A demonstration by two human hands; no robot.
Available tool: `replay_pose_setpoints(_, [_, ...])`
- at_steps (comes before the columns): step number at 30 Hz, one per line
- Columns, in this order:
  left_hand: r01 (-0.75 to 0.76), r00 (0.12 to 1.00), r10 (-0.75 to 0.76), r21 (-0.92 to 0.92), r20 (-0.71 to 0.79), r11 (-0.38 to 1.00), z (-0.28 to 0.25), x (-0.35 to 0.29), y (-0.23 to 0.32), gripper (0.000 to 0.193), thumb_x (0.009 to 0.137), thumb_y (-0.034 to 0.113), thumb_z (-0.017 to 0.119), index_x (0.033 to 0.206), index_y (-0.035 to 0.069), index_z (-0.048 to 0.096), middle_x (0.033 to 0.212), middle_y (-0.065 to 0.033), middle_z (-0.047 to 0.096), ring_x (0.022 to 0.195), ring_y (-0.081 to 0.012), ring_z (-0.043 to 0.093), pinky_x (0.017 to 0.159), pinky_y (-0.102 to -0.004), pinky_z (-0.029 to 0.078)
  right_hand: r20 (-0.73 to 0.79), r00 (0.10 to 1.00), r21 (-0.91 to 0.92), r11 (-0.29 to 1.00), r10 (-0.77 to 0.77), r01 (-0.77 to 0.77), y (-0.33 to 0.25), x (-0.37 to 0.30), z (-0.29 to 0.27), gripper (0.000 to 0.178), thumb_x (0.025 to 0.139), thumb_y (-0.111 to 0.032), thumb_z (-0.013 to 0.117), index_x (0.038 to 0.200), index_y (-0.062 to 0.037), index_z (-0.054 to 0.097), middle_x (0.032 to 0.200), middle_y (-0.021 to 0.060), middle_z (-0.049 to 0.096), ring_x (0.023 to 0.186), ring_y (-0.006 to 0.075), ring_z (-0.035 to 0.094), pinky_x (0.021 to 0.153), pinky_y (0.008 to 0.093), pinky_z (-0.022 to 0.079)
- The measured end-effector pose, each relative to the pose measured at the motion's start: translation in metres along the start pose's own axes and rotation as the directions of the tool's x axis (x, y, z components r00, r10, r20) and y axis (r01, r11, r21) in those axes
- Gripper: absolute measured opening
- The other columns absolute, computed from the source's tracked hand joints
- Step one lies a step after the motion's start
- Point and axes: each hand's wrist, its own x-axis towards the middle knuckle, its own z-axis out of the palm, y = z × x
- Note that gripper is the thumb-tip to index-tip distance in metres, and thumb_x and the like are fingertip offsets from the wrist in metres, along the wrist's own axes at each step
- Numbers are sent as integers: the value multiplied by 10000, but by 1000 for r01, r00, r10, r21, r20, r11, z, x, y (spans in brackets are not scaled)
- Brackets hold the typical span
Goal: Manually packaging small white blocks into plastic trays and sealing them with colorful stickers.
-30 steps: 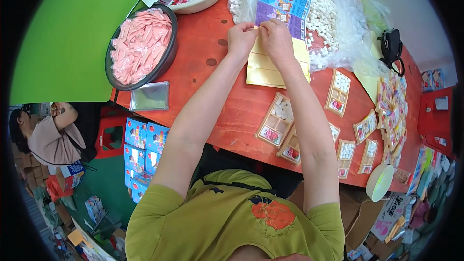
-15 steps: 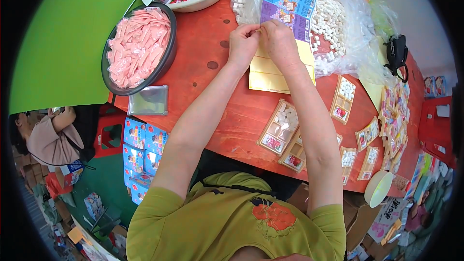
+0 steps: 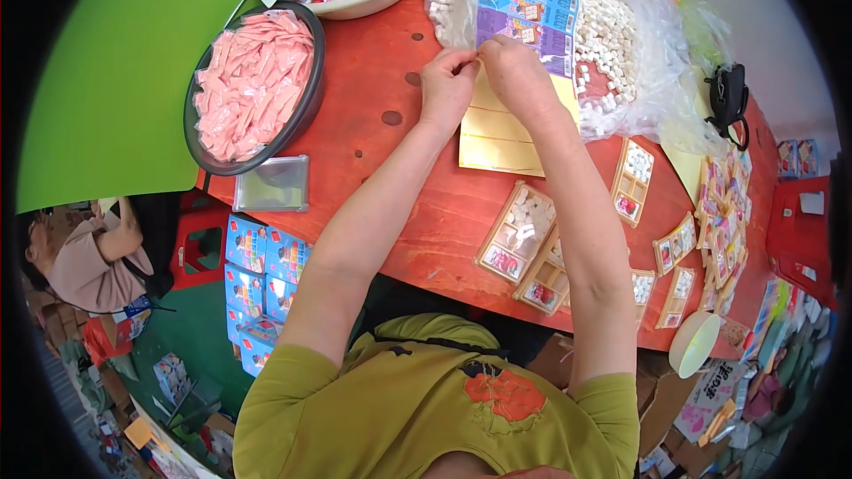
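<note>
A printed sheet, blue and purple at its far end and yellow along its near part, lies on the red table. At the sheet's left edge my left hand and my right hand meet, thumbs and fingers pinched together. Both seem to grip the sheet's edge where the purple turns to yellow; their fingertips hide the exact spot. Beyond and to the right, small white cubes fill a clear plastic bag. Closer to me lie divided trays holding white pieces and a red-printed packet.
At the left stands a black basin of pink sachets, with a cream basin of red-printed packets behind it. A clear box sits by the table edge. More filled trays and a pale bowl are at the right. A person is at far left.
My hands stay pinched at the sheet's edge and have shifted only slightly. My right forearm has swung a little to the right, and the sheet has moved very slightly.
</note>
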Motion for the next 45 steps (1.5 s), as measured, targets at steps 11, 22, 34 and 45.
replay_pose_setpoints(11, [74,997,-74,58,10,996,2,-5,7,103,888,1,657,967,-18,720,876,2,651,795,-70,600,718,-217,477,-137,985,186,979,105,-78,4,-7,5,71,821,-30,617,841,29,651,877,191,643,794,386,636,704,447,512])
replay_pose_setpoints(22, [-19,999,15,117,35,993,0,-3,-1,120,881,-9,655,979,-20,723,876,-13,652,789,-75,602,721,-217,481,-15,994,81,991,109,-107,0,-4,5,101,804,-26,620,870,31,669,894,190,653,822,381,646,717,437,518])
replay_pose_setpoints(34, [51,999,-50,245,-8,968,6,-2,8,193,898,125,685,1002,-36,712,842,-63,717,743,-92,632,683,-248,509,-130,936,437,866,328,-243,16,-14,13,139,868,-96,641,934,17,687,882,121,683,814,212,673,743,310,523])
replay_pose_setpoints(45, [114,986,-123,88,112,990,-3,0,0,212,960,116,605,1102,-22,680,971,-54,699,862,-95,623,763,-242,497,-112,947,479,851,302,-214,16,-14,16,115,829,-72,674,876,32,659,886,122,656,796,259,663,740,332,532])
